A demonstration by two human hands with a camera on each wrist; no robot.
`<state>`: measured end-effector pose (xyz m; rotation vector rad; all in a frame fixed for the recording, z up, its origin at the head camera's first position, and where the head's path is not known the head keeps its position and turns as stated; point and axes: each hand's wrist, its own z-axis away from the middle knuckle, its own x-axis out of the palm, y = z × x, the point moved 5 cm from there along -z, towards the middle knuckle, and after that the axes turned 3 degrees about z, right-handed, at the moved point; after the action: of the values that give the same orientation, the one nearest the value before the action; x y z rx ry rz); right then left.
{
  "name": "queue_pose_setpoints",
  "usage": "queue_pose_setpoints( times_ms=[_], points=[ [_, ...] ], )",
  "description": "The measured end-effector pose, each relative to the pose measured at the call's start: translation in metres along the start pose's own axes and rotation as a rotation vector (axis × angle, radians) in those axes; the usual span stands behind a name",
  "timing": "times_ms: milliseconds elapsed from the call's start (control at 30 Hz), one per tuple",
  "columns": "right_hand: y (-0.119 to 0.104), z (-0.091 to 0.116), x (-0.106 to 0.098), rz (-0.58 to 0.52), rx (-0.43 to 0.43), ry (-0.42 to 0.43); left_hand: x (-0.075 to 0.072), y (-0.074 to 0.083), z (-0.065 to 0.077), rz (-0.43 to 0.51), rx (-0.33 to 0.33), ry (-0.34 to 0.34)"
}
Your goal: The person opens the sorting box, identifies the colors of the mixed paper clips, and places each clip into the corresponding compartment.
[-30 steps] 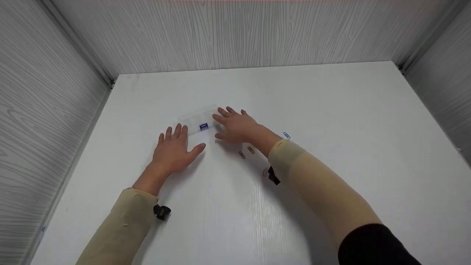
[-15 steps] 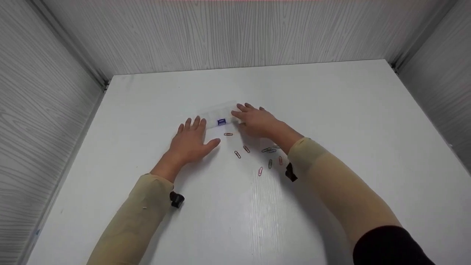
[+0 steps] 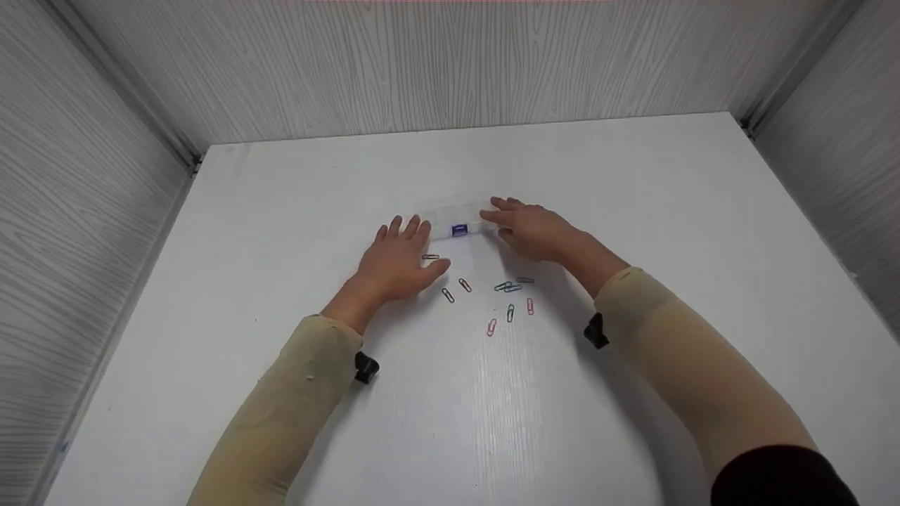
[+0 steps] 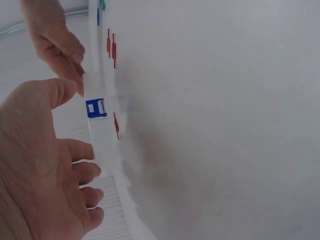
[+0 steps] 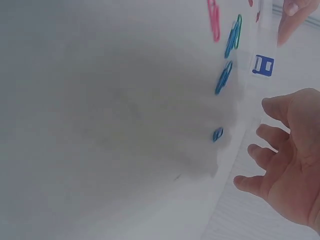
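A clear plastic box [image 3: 444, 219] with a blue latch or label lies on the white table, between both hands. My left hand [image 3: 395, 267] is at its left end, fingers straight and fingertips at the edge, thumb spread to the right. My right hand [image 3: 538, 228] meets the right end with its fingers extended over the corner. In the left wrist view the blue mark [image 4: 97, 108] faces the camera beside the thumb. Several coloured paper clips lie in front of the box, among them a green clip [image 3: 510, 313] and a pink clip [image 3: 491, 327].
The white tabletop [image 3: 422, 422] is bounded by a grey wood-grain panel [image 3: 450, 63] at the back and similar panels at both sides. A red clip [image 3: 430, 257] lies close to the left thumb. Each wrist wears a small black camera.
Both hands have shifted to the right together with the box between them. Several paper clips that the right arm hid now show on the table.
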<state>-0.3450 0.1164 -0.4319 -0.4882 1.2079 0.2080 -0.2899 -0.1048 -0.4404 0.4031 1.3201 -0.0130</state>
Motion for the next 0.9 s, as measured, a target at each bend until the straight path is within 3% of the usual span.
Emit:
queue_pose_setpoints(
  times_ms=[500,900],
  points=[
    [0.044,0.020,0.000,-0.057,-0.025,0.047,0.008,0.036,-0.016,-0.027,0.031,0.004],
    [0.053,0.035,-0.001,-0.071,0.028,0.045,0.007,0.048,-0.019,-0.044,0.041,-0.009]
  ],
)
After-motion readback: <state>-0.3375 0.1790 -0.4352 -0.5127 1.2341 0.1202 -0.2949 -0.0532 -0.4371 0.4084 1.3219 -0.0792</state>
